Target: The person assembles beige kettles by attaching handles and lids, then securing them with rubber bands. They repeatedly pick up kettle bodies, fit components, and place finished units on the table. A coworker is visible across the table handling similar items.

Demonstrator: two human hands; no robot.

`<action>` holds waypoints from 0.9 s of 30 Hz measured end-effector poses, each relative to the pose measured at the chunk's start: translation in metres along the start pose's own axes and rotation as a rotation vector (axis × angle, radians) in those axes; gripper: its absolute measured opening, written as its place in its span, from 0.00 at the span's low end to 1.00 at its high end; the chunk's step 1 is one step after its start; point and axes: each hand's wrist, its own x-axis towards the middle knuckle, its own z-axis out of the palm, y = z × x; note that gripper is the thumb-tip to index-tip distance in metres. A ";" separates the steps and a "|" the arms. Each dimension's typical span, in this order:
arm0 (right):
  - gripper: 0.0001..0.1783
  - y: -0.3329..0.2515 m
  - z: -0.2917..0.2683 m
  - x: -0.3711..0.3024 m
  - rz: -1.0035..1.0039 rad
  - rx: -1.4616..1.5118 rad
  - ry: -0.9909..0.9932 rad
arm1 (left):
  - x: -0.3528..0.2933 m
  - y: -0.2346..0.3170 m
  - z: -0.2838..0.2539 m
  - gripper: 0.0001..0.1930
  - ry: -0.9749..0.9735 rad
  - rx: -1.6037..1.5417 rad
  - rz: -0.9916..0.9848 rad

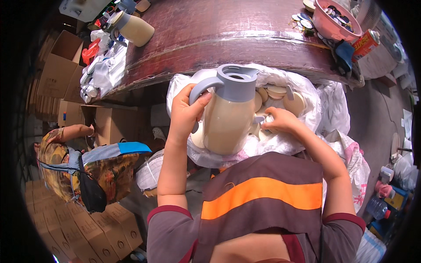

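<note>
My left hand [186,109] is closed round the grey handle of a cream vacuum jug [226,125]. The jug stands upright over a white plastic bag [175,90], and its grey collar is open at the top, with a dark inside. Inside the bag lie several round cream lids [294,104], some with grey levers. To the right of the jug, my right hand [280,120] reaches into the bag, its fingers closed on a lid [263,131] with a grey lever; the fingers hide part of it.
A dark red table [210,39] runs across the far side. On it are another cream jug [136,30], a pink basin [335,24] of small parts and an orange can [366,44]. A co-worker [92,171] bends at an open carton [116,125] on the left, near stacked cartons [87,230].
</note>
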 end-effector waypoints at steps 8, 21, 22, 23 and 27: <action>0.35 -0.007 -0.086 -0.031 -0.645 1.736 0.245 | -0.019 0.004 0.021 0.09 -0.088 0.236 0.003; 0.31 -0.075 -0.073 -0.082 -0.560 0.567 0.496 | -0.034 0.010 0.054 0.09 -0.195 0.413 0.180; 0.31 -0.081 -0.073 -0.086 -0.558 0.363 0.584 | -0.034 0.009 0.057 0.09 -0.210 0.417 0.190; 0.35 -0.080 -0.072 -0.084 -0.596 0.297 0.627 | -0.034 0.009 0.059 0.09 -0.225 0.421 0.201; 0.40 -0.069 -0.073 -0.081 -0.966 0.114 0.614 | -0.020 -0.005 0.038 0.09 -0.307 0.314 0.197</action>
